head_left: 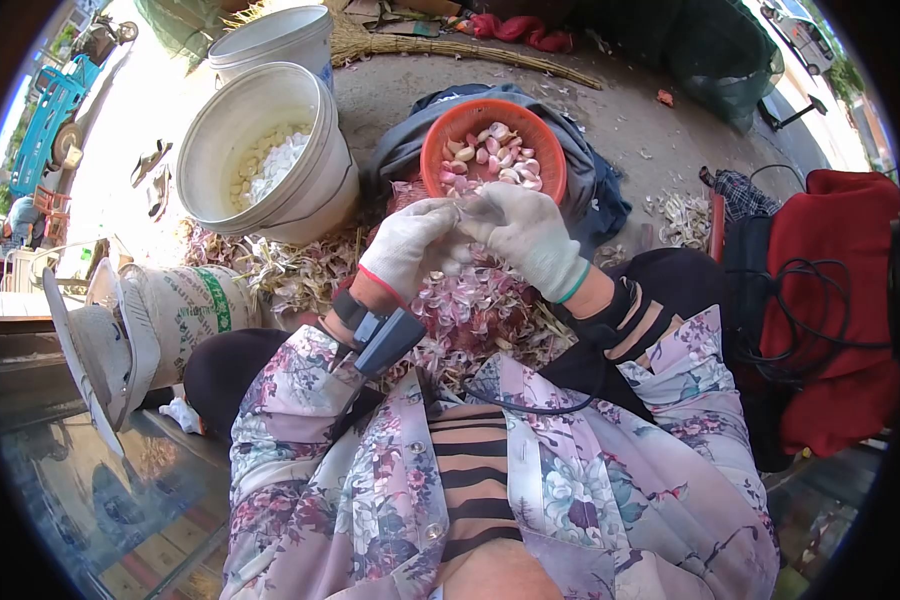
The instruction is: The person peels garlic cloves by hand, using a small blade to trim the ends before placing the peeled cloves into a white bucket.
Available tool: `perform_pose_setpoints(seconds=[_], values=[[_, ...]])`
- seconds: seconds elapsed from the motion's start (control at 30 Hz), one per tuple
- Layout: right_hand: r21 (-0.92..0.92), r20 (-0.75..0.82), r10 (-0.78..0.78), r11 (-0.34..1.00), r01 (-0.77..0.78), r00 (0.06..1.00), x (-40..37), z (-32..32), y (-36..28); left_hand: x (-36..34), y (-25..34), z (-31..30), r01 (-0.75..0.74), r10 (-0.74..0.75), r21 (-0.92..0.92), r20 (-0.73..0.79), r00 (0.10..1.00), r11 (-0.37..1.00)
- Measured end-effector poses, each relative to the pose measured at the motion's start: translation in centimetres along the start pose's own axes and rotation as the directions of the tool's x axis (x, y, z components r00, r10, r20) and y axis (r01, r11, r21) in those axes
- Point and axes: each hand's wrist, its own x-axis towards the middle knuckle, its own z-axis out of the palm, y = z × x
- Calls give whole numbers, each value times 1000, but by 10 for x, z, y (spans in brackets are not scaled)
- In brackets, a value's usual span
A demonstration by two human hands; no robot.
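Left glove: my left hand (407, 248), in a white glove with a red cuff, is half curled, its fingertips brought in to meet the other hand's; whether it grips a clove, I cannot tell.
Right glove: my right hand (532, 238), its white glove cuffed in green, bends its fingers toward the left ones just below the colander's near rim; what lies between the fingertips is hidden from me.
Garlic cloves: the unpeeled pink and cream cloves (500, 157) lie in the orange colander (556, 150), just beyond my hands.
Cloth: the colander sits on bunched blue-grey cloth (397, 143), which spreads out past its left and right edges.
Near bucket: to the left of the colander, the white bucket (322, 205) tilts toward me, with peeled cloves (275, 168) on its bottom.
Far bucket: another pale bucket (288, 45) stands just behind it.
Skins: loose pink skins (465, 305) are heaped beneath my hands, and dry husks (305, 268) lie along the near bucket's base.
Left side: a light hat (98, 345) leans against a printed sack (195, 312).
Right side: a black cord (825, 292) loops over red fabric (825, 225).
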Motion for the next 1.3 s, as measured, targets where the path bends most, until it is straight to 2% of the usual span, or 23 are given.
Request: perform_pose_setpoints(seconds=[0.1, 0.2, 0.3, 0.4, 0.5, 0.63, 0.73, 0.83, 0.93, 1.03, 1.17, 1.27, 1.3], values=[[-19, 1, -25, 1000, 25, 1000, 0, -1, 0, 1, -4, 2, -36, 35, -6, -42, 998, 999], [-23, 9, -47, 999, 47, 999, 0, -1, 1, 2, -5, -1, -44, 49, 101, -49, 998, 994], [-37, 68, -51, 998, 53, 996, 1, -2, 2, 4, -6, -3, -27, 29, 80, -25, 999, 996], [8, 7, -79, 997, 79, 997, 1, -8, -4, 0, 3, 3, -50, 47, -22, -143, 989, 998], [-124, 0, -191, 974, 189, 982, 3, -13, 4, 2, 7, -4, -62, 56, -77, -79, 995, 995], [-193, 162, -228, 947, 257, 960, -2, -12, 9, -5, 11, 7, 31, -28, 18, -184, 982, 999], [-292, 213, -204, 920, 262, 955, -7, -8, 12, -5, 8, 7, 34, -19, 91, -164, 986, 995], [-340, 262, -159, 908, 245, 952, -9, -12, 7, -2, 1, 9, -2, 37, 131, -264, 964, 991], [-372, 297, -122, 899, 233, 947, -9, -9, 8, -3, 5, 14, 55, 8, 208, -290, 957, 977], [-421, 307, -124, 872, 251, 944, -11, -6, 10, -2, 1, 17, 23, 73, 297, -308, 948, 955], [-454, 326, -138, 845, 282, 935, -13, -3, 14, 3, -9, 11, 26, 88, 345, -311, 946, 938], [-431, 380, -65, 870, 239, 923, -12, -7, 10, 3, -11, 8, 20, 90, 358, -287, 954, 933], [-405, 375, -96, 878, 256, 922, -12, -6, 12, 1, -10, 9, 13, 101, 373, -282, 954, 928]])
